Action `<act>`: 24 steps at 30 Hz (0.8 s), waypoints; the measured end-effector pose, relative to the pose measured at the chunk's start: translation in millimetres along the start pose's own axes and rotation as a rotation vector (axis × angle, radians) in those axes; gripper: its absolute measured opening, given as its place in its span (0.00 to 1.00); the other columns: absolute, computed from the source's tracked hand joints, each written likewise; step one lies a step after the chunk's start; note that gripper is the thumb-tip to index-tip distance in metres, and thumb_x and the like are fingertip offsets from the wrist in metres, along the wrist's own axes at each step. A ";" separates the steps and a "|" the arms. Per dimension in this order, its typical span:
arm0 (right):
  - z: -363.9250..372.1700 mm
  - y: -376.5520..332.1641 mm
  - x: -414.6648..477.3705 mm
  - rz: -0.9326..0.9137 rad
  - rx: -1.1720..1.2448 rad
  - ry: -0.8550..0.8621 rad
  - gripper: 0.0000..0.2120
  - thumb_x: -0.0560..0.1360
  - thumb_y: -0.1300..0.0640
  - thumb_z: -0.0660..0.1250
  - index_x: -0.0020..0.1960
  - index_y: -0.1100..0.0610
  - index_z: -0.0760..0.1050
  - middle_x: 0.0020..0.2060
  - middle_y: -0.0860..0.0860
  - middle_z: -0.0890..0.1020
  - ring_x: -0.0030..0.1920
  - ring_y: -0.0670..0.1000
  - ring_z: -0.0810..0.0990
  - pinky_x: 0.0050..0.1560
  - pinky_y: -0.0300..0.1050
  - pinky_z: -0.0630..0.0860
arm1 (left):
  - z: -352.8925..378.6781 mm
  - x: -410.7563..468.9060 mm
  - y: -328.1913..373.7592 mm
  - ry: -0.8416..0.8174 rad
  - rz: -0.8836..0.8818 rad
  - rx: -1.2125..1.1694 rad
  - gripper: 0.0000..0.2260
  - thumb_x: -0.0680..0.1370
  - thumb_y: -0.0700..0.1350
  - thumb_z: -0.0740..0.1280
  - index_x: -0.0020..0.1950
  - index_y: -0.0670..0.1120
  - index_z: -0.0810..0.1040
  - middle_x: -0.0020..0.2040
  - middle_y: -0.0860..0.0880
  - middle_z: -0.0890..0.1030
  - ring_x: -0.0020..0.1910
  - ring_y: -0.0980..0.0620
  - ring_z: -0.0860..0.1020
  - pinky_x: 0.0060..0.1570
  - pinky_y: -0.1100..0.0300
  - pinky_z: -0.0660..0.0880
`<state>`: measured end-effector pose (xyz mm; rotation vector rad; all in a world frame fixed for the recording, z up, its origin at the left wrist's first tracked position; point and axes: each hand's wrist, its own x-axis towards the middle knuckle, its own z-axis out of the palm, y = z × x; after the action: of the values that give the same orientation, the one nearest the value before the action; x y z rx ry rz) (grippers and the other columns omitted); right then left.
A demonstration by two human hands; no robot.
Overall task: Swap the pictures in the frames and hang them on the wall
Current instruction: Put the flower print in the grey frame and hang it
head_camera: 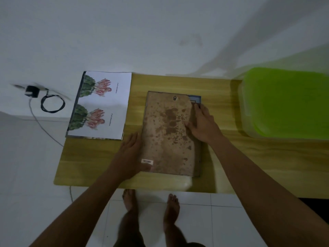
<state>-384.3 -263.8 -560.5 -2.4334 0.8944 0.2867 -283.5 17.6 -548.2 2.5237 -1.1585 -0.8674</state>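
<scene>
A picture frame lies face down on the wooden table. Its stained brown backing board sits askew in it, leaving the frame's blue far right corner uncovered. My left hand lies flat against the frame's left edge, fingers together. My right hand presses on the board's right side, the thumb on the board and the fingers reaching the frame's right edge. A printed sheet showing two flowering cacti lies at the table's far left corner, overhanging it.
A translucent green plastic bin stands on the table at the right. A black plug with a coiled cable hangs on the white wall at the left. My bare feet stand on white floor tiles under the table's near edge.
</scene>
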 end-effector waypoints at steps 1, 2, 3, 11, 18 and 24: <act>-0.3 0.3 4.3 -0.001 -0.023 -0.026 0.39 0.80 0.40 0.59 0.81 0.55 0.44 0.80 0.53 0.45 0.79 0.55 0.45 0.77 0.62 0.51 | 5.6 -3.4 -4.0 -0.025 -0.015 0.026 0.58 0.65 0.68 0.71 0.78 0.44 0.37 0.76 0.52 0.39 0.75 0.53 0.37 0.76 0.50 0.44; -0.5 0.6 7.8 -0.001 -0.034 -0.046 0.40 0.79 0.39 0.60 0.81 0.55 0.44 0.80 0.53 0.44 0.80 0.55 0.44 0.77 0.62 0.50 | 9.9 -5.8 -6.4 -0.033 -0.026 0.029 0.59 0.64 0.68 0.70 0.78 0.44 0.36 0.76 0.52 0.37 0.74 0.55 0.36 0.75 0.51 0.42; -0.5 0.9 10.7 0.002 -0.030 -0.056 0.40 0.79 0.39 0.61 0.81 0.54 0.45 0.80 0.52 0.44 0.80 0.55 0.45 0.77 0.62 0.49 | 14.0 -6.0 -8.5 -0.033 -0.032 0.014 0.59 0.65 0.68 0.70 0.77 0.44 0.36 0.77 0.51 0.37 0.74 0.56 0.36 0.75 0.52 0.40; -5.2 -2.2 38.6 0.078 0.152 -0.120 0.46 0.68 0.44 0.77 0.78 0.50 0.55 0.79 0.51 0.47 0.79 0.58 0.48 0.75 0.65 0.56 | 20.4 -5.3 -13.8 -0.014 -0.004 -0.020 0.65 0.53 0.84 0.49 0.77 0.47 0.33 0.77 0.51 0.36 0.76 0.54 0.37 0.73 0.50 0.41; -6.3 -5.2 50.7 0.155 0.314 -0.091 0.44 0.64 0.54 0.80 0.70 0.54 0.58 0.71 0.53 0.57 0.70 0.60 0.62 0.71 0.61 0.64 | 18.9 -7.3 -7.9 -0.004 -0.016 0.001 0.59 0.65 0.71 0.68 0.77 0.45 0.33 0.76 0.52 0.36 0.77 0.53 0.38 0.76 0.48 0.42; -19.0 -3.7 42.9 0.094 0.330 -0.017 0.38 0.63 0.55 0.82 0.64 0.53 0.62 0.63 0.51 0.61 0.66 0.56 0.64 0.68 0.53 0.68 | 19.1 -7.6 -5.0 0.009 -0.012 0.016 0.59 0.65 0.72 0.67 0.77 0.45 0.33 0.77 0.51 0.36 0.74 0.55 0.35 0.73 0.51 0.39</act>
<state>-349.0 -294.9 -558.8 -2.0876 0.9672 0.1769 -295.9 27.2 -562.5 2.5475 -1.1535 -0.8521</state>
